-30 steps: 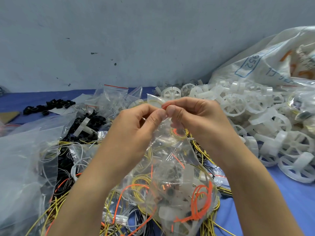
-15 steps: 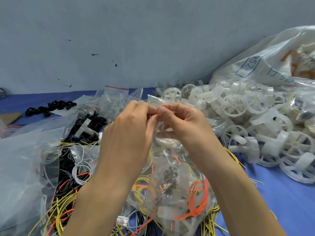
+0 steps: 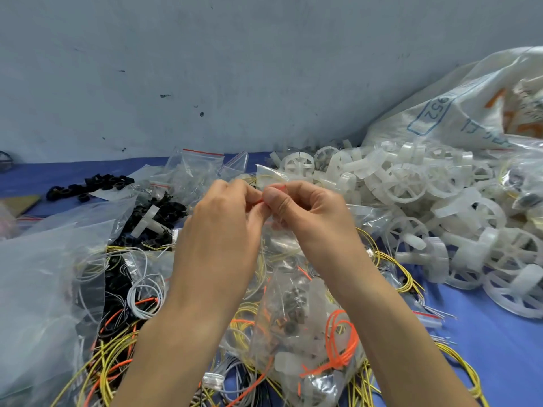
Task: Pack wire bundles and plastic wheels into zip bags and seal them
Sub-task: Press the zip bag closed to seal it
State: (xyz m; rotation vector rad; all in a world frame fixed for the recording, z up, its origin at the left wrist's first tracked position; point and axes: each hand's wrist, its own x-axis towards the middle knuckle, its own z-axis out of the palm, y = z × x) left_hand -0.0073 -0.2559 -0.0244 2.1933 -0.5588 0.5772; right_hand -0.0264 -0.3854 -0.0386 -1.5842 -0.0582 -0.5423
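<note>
Slid a touch leftward since a second ago: left hand and right hand, together with the mouth of the zip bag; hardly shifted over the last half second. At far left, one large clear bag, cut off by the frame edge, contents too hazy to name. Behind it, a scatter of black parts, too small and crowded to count. Beneath the forearms, loose wire bundles in yellow, orange and white, tangled past counting, partly hidden by the arms. At centre, two hands side by side, each pinching the bag's top edge between thumb and forefinger, other fingers curled. Mouth almost wholly hidden behind the fingertips, only a sliver of red strip showing above the right thumb; sealed or not, cannot tell. One bag held, long axis running from the pinch down toward the lower frame edge, mouth up and away, bottom among the wires. Inside, blurred: one orange wire coil, dark small pieces, whitish plastic shapes. To the right, a heap of plastic wheels, dozens, uncounted. Beyond, one white sack, cut off at the right edge.
</note>
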